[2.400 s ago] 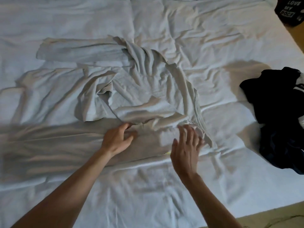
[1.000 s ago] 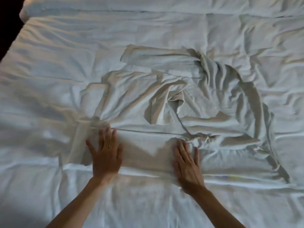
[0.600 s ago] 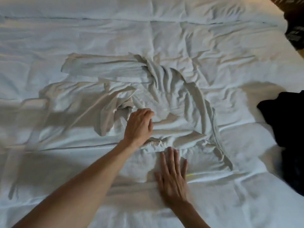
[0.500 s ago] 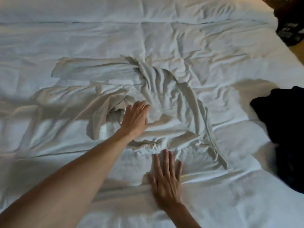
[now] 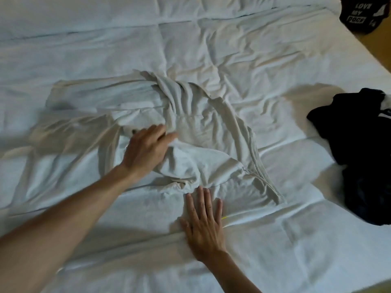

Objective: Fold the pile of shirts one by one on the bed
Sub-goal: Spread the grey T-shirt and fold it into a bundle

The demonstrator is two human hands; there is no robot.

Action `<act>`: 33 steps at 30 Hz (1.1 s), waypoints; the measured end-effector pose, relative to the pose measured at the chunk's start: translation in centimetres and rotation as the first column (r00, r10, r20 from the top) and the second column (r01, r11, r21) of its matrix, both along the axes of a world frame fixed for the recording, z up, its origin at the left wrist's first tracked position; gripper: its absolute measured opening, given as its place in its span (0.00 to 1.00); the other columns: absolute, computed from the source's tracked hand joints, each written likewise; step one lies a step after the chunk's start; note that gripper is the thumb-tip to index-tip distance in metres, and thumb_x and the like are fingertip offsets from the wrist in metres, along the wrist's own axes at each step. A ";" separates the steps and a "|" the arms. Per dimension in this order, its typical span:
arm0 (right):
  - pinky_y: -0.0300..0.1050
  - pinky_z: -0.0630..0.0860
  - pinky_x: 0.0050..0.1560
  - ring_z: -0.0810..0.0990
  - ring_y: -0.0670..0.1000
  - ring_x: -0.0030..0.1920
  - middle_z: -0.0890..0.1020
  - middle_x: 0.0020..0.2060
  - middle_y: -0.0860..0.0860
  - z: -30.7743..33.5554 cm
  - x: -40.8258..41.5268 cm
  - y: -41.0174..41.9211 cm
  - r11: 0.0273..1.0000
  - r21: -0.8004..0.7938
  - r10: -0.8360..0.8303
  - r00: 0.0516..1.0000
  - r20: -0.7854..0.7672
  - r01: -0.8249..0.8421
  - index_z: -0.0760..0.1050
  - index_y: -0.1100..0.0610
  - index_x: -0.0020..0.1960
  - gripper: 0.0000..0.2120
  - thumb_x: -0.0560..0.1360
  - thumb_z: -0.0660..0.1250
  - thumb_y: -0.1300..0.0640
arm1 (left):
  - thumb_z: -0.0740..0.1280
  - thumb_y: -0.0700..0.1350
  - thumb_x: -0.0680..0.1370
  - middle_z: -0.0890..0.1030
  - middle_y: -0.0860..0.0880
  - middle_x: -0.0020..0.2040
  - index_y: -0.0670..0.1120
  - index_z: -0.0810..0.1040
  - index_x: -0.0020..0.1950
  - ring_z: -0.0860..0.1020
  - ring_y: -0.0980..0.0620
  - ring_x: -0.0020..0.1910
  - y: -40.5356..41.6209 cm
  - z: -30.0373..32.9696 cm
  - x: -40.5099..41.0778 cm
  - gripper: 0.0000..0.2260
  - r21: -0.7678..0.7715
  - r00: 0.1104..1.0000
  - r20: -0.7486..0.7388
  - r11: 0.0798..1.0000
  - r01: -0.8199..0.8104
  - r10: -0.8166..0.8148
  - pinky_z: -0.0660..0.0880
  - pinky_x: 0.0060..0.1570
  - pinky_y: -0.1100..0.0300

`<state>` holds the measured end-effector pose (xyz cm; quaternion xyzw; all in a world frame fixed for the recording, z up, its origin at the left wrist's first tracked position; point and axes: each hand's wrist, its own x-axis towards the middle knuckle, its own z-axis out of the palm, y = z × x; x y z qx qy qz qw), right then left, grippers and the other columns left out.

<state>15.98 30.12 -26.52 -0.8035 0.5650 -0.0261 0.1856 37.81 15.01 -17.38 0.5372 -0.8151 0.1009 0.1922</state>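
Left hand (image 5: 146,152) has moved up from the hem into the bunched middle of the white shirt (image 5: 203,132) on the bed (image 5: 232,39), grip loose, fingers extended; right hand (image 5: 204,220) still presses flat, so smoothing continues, no fold begun.

Two bare forearms, no sleeves, left hand (image 5: 146,150), right hand (image 5: 203,225)

Dark shirt pile (image 5: 364,157) and printed black garment (image 5: 359,13) cut by right edge; left hand (image 5: 146,151) motion-blurred.
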 end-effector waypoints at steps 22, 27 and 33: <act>0.43 0.82 0.30 0.81 0.56 0.34 0.81 0.36 0.62 8.0 2.9 -10.8 0.044 0.973 -0.996 -0.066 0.061 0.226 0.76 0.68 0.46 0.05 0.77 0.69 0.65 | 0.74 0.61 0.70 0.81 0.45 0.44 0.47 0.81 0.48 0.81 0.40 0.50 7.4 -3.8 3.9 0.18 0.845 0.020 -0.197 0.180 -0.504 0.980 0.74 0.46 0.53; 0.46 0.84 0.37 0.83 0.57 0.42 0.83 0.42 0.62 7.2 3.1 -9.9 0.115 0.981 -0.971 -0.190 0.144 0.153 0.76 0.67 0.49 0.05 0.78 0.67 0.64 | 0.76 0.50 0.72 0.84 0.40 0.52 0.41 0.81 0.57 0.83 0.43 0.49 6.4 -5.2 6.8 0.18 0.847 -0.039 -0.276 0.224 -0.481 0.960 0.79 0.49 0.53; 0.51 0.81 0.44 0.82 0.57 0.49 0.82 0.50 0.60 7.8 3.2 -9.4 0.187 0.982 -0.933 -0.318 0.168 -0.029 0.75 0.63 0.59 0.12 0.84 0.54 0.60 | 0.73 0.40 0.73 0.84 0.36 0.46 0.35 0.83 0.53 0.84 0.45 0.45 8.8 -3.9 10.5 0.11 0.757 -0.095 -0.452 0.326 -0.566 0.887 0.78 0.46 0.56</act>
